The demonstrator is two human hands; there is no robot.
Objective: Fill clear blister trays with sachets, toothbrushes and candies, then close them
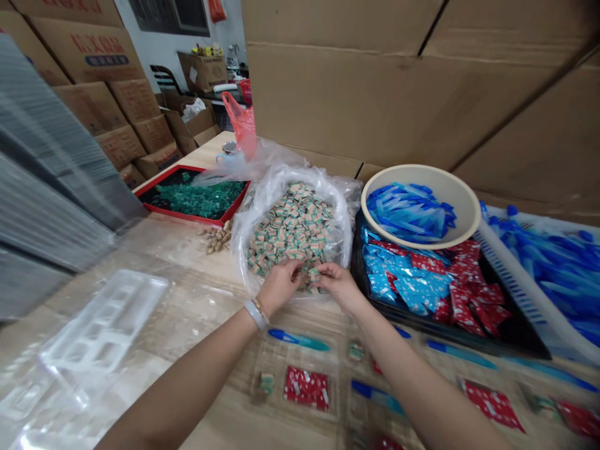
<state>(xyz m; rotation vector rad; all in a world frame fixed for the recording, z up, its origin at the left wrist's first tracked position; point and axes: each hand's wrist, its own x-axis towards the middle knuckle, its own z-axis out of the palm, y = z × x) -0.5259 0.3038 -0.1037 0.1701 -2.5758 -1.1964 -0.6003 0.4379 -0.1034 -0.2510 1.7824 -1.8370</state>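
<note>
A clear plastic bag (241, 240) with a rolled-open mouth holds a heap of small tan-and-green square blocks (293, 228). Both hands reach into its near edge. My left hand (282, 284), with a pale band on the wrist, has its fingertips pinched together; what they hold is hidden. Close beside it, my right hand (338, 282) pinches a small block (314, 274) between thumb and finger. Below my forearms lie clear plastic trays (323, 359), each with compartments. One carries a blue plastic knife-like piece (300, 340), a red printed packet (307, 387) and a small block (266, 383).
Right of the bag, a cream basin (470, 187) of blue pieces rests on a black tray (529, 340) of blue and red packets. A red-rimmed tray (220, 222) with green pieces stands left. Empty clear trays (105, 322) lie front left; cardboard (351, 106) walls the back.
</note>
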